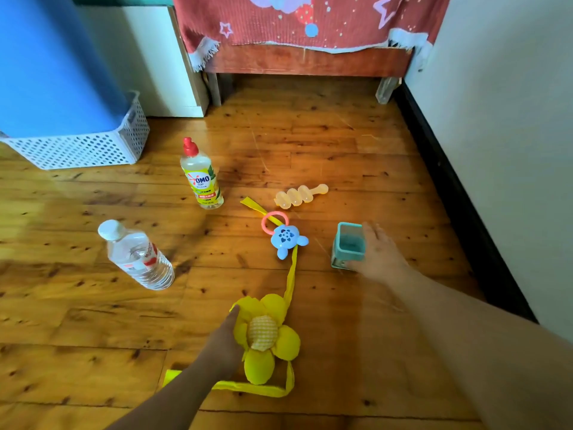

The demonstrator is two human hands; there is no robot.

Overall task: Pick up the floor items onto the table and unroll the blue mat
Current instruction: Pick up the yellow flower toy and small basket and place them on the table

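On the wooden floor my left hand [221,342] grips the left edge of a yellow fabric flower [266,333] with long yellow straps. My right hand [379,254] reaches the right side of a small teal square cup [347,243], fingers around it. Between them lies a blue turtle rattle [286,238] with a pink ring. A pale yellow beaded toy [299,195] lies farther back. A detergent bottle [201,178] with a red cap stands upright. A clear water bottle [138,256] stands at the left. The rolled blue mat [49,63] stands in a white basket [83,147].
A wooden table [310,62] draped with a red patterned cloth stands at the back. A white wall with a black skirting board [459,193] runs along the right. A white cabinet [148,57] stands behind the basket.
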